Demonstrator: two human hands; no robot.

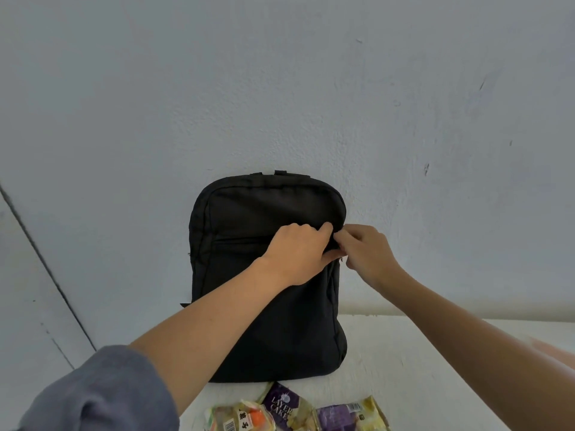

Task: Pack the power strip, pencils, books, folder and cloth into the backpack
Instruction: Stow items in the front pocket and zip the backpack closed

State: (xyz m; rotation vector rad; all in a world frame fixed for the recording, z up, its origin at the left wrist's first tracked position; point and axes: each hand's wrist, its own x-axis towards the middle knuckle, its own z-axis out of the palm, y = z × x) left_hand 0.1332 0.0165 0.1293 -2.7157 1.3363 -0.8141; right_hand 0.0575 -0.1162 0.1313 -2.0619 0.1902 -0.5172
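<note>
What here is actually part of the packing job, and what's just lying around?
Part of the job:
- black backpack, standing against the wall
- left hand and right hand, both pinching at its right edge

Just lying about:
- snack packets on the white table, in front of the bag

No power strip, pencils, books, folder or cloth in view.

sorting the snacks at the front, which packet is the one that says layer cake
The middle snack packet, purple, with "LAYER CAKE" printed on it, just below the backpack. The left packet shows orange; the right packet shows a barcode.
</note>
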